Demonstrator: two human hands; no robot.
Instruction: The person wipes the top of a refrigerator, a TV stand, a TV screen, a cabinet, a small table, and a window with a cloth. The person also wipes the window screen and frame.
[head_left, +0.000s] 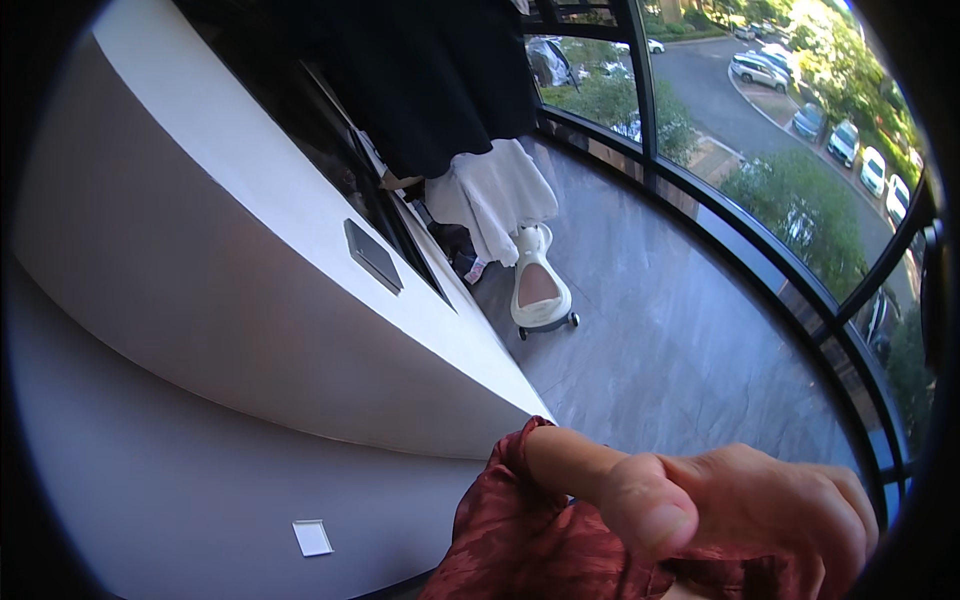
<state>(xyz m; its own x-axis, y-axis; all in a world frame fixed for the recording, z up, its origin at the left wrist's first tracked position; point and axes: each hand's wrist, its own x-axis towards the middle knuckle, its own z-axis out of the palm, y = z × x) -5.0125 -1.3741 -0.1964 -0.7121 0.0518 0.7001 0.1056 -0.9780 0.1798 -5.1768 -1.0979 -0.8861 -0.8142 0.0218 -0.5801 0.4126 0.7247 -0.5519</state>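
My left hand (750, 502) reaches across the lower right of the view, the back of the hand up. Its thumb is bent toward me and its fingers curl downward, their tips mostly hidden. I see no object in it, though the palm is out of sight. A dark red, shiny sleeve (517, 517) is pushed back from the wrist. Below the hand lie more red cloth and a small patch of skin, cut off by the frame's edge. My right hand cannot be made out. Beyond the hand, a white ride-on swing car (536, 292) stands on the grey floor.
A black garment (442, 82) and a white garment (495, 195) hang above the swing car. A white wall (300, 202) on the left bears a dark grey plate (373, 257); a white plate (311, 538) sits lower. Black-framed windows (649, 150) curve along the right, with parked cars outside.
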